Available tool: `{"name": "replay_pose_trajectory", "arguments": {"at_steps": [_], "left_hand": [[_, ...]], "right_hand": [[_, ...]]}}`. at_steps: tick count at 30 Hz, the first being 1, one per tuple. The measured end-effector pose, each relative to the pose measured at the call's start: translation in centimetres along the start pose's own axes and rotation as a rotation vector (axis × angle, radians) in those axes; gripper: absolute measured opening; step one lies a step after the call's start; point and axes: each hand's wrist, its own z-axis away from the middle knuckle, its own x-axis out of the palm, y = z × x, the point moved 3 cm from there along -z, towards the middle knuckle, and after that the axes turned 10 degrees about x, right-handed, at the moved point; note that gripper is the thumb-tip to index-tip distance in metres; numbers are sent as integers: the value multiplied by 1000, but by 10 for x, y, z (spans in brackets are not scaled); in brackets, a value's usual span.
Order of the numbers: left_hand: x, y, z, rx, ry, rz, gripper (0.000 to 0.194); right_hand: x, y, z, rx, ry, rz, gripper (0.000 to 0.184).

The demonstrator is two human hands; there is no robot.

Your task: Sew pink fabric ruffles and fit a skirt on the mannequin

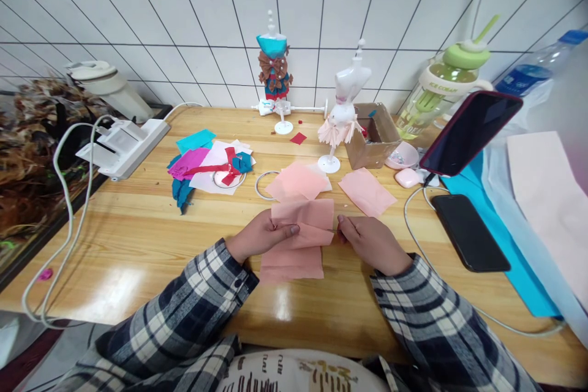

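Note:
My left hand point(263, 235) pinches a pink crepe-like paper sheet point(307, 212), thumb on top, with a crease across its middle. Beneath it lies another pink sheet point(294, 263) on the table. Just right of the held sheet, my right hand point(374, 242) is closed, thumb against the fingers; whatever it may hold is too small to make out. Beyond my hands are more pink sheets point(294, 182) and a single pink piece point(367, 191). A white mini dress form point(351, 82) with a pink ruffle stands behind them, beside a second form dressed in teal and brown point(274, 67).
Coloured scraps point(193, 162) with a red ribbon lie left, near a metal ring point(265, 185). A cardboard box point(374, 135), a propped phone point(468, 128), a flat phone point(471, 233) and a bottle point(427, 98) stand right. A power strip point(133, 150) and looped cable point(64, 196) are left.

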Motion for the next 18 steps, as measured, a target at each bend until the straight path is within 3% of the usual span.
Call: {"name": "replay_pose_trajectory", "arguments": {"at_steps": [18], "left_hand": [[3, 1, -2, 50, -7, 25, 41]], "right_hand": [[-2, -3, 2, 5, 9, 100, 59]]}}
